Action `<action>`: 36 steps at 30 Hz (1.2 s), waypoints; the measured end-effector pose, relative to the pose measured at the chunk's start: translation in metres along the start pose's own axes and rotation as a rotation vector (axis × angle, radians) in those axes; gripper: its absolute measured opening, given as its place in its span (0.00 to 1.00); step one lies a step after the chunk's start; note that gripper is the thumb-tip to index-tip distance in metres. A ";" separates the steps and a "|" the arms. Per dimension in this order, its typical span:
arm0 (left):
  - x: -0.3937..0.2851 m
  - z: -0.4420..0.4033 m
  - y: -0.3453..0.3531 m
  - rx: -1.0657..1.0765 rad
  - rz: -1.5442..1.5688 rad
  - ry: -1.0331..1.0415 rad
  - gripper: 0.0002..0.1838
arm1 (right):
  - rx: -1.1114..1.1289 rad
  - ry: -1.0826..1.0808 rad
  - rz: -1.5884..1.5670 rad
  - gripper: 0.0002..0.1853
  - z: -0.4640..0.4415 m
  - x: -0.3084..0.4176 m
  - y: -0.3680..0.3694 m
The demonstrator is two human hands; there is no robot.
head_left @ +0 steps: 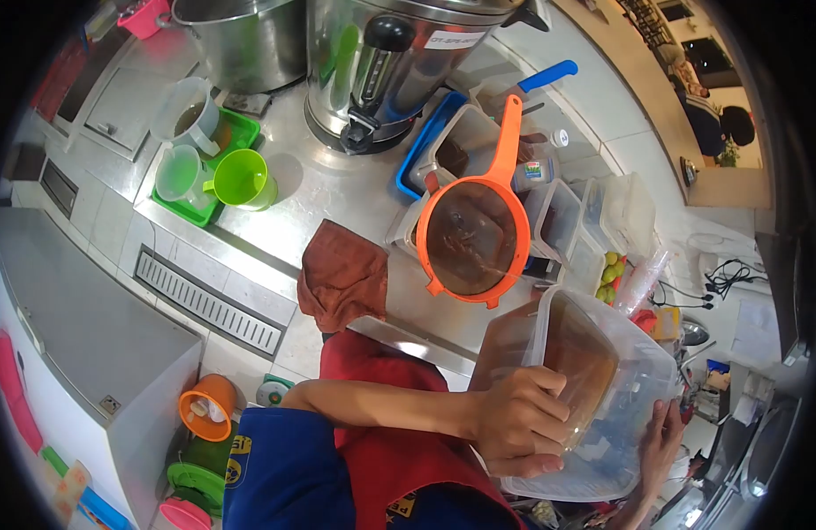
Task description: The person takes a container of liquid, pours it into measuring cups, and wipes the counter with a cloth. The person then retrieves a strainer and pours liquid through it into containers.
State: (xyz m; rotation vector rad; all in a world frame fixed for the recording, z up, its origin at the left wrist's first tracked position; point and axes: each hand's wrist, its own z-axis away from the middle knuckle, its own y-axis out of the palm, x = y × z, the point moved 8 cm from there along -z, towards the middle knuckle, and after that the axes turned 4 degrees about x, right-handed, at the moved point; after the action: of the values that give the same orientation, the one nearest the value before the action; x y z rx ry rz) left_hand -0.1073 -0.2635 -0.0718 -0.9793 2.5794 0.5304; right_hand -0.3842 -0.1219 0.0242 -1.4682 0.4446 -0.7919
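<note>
My left hand (524,422) is closed on a clear plastic container (505,340) with brown liquid in it. The container is tilted over a larger clear tub (627,464), and its lower part overlaps the tub's opening. At the far side of that tub, my right hand (660,442) grips the wall with its fingers along the rim. Whether liquid is running between the two cannot be made out. Just beyond the containers, an orange strainer (521,221) rests over a tub, with dark liquid showing through its mesh.
A steel urn (364,66) and a large pot (249,44) stand at the back. Green cups (246,179) and a jug (185,110) sit around a green tray (200,212). A brown cloth (341,274) lies at the counter edge. A blue-handled knife (547,77) lies behind the strainer.
</note>
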 end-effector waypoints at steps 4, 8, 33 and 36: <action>0.002 0.000 0.014 0.092 0.036 0.016 0.19 | -0.058 0.029 -0.080 0.22 0.013 -0.032 0.025; 0.011 0.009 0.034 0.243 0.068 -0.037 0.21 | 0.011 0.136 -0.278 0.23 0.027 -0.066 0.054; 0.129 0.125 0.096 0.854 -0.007 -0.359 0.21 | -0.001 0.367 -0.510 0.19 0.031 -0.184 0.209; 0.138 0.128 0.093 0.943 -0.023 -0.332 0.17 | -0.017 0.375 -0.522 0.19 0.024 -0.186 0.208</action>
State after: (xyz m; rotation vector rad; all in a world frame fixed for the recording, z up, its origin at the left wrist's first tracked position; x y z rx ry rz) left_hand -0.2466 -0.2186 -0.2216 -0.5139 2.1016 -0.4789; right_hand -0.4519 0.0099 -0.2136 -1.4715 0.3470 -1.4961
